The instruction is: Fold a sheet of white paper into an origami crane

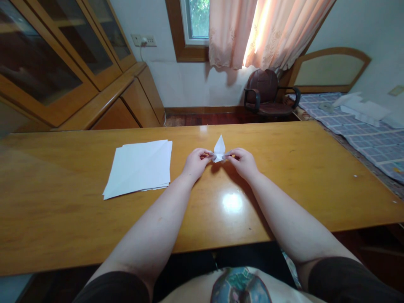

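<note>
Sheets (pixel 139 168) lie on the desk (pixel 205 223), left of the folded paper (pixel 220 145); behind the desk, cabinet (pixel 115 112) left, chair (pixel 264 89) right; bed (pixel 350 130) right of the chair.

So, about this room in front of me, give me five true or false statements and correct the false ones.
1. The left hand and right hand both hold the small folded white paper. True.
2. The stack of white sheets lies to the right of the right hand. False: it lies to the left of the left hand.
3. The folded white paper has a pointed tip facing away from the person. True.
4. The curtains cover the whole window. False: part of the glass at the left is uncovered.
5. An office chair stands beyond the far edge of the wooden table. True.
</note>
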Motion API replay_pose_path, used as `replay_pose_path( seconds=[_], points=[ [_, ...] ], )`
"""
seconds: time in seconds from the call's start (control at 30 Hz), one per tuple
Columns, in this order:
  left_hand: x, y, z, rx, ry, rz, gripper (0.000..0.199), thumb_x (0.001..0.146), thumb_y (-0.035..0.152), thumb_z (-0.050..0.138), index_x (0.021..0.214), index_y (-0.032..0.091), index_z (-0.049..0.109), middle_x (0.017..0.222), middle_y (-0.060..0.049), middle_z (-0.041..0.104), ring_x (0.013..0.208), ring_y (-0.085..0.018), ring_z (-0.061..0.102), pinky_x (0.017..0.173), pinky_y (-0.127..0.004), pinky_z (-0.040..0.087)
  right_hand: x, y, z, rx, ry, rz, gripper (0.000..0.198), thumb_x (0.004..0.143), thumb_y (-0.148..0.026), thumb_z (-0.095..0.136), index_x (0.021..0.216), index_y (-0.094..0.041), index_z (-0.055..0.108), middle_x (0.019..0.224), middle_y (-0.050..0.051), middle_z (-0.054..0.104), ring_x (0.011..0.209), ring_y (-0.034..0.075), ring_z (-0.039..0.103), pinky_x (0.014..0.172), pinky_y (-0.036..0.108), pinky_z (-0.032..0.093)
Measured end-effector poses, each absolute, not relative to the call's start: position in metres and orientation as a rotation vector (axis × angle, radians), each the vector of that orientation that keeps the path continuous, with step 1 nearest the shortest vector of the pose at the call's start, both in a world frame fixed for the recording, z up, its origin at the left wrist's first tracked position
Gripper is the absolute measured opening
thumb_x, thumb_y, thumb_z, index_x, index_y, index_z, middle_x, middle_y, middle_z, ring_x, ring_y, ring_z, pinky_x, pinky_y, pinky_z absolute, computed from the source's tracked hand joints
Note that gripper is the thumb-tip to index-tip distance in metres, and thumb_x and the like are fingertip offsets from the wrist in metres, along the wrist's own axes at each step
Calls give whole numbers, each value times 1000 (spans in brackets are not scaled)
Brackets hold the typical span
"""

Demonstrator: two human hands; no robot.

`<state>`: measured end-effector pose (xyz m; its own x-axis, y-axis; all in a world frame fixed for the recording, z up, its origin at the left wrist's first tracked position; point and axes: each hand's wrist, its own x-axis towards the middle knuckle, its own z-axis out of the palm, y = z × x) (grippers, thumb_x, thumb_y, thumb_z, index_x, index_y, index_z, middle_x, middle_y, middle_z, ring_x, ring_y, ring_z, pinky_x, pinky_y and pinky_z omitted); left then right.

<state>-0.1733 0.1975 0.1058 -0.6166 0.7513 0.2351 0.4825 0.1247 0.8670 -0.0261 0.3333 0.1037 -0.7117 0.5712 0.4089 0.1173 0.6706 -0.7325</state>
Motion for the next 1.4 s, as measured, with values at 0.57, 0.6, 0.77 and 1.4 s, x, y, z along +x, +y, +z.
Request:
replay_pose_path(
  seconds=[0.57, 0.6, 0.77, 1.4],
  points=[
    [-164, 197, 107, 1380, 1974, 1571, 10, 76, 28, 66, 81, 20, 70, 95, -4, 65, 92, -17, 60, 88, -33, 46, -21, 324, 110, -309, -2155, 900, 11, 81, -23, 61, 82, -23, 72, 77, 1, 59, 62, 11, 51, 60, 26, 44],
    [-164, 196, 107, 1353, 1976, 1598, 10, 75, 28, 67, 80, 21, 71, 97, -4, 65, 93, -17, 60, 87, -33, 47, -21, 324, 111, -327, -2151, 898, 11, 81, -24, 61, 82, -23, 72, 76, 1, 59, 62, 12, 51, 60, 26, 44],
    [-164, 195, 108, 1238, 1922, 1696, 12, 73, 29, 68, 80, 20, 72, 103, -7, 64, 97, -18, 60, 85, -31, 49, -19, 322, 114, -417, -2165, 931, 13, 82, -28, 60, 82, -24, 72, 79, 3, 61, 67, 14, 53, 61, 28, 45],
    [-166, 198, 108, 1251, 1960, 1612, 8, 77, 22, 61, 78, 17, 67, 93, -5, 66, 90, -16, 60, 82, -29, 48, -22, 325, 112, -430, -2252, 916, 18, 80, -35, 61, 72, -19, 64, 63, 0, 54, 58, 12, 47, 56, 25, 38]
  ],
)
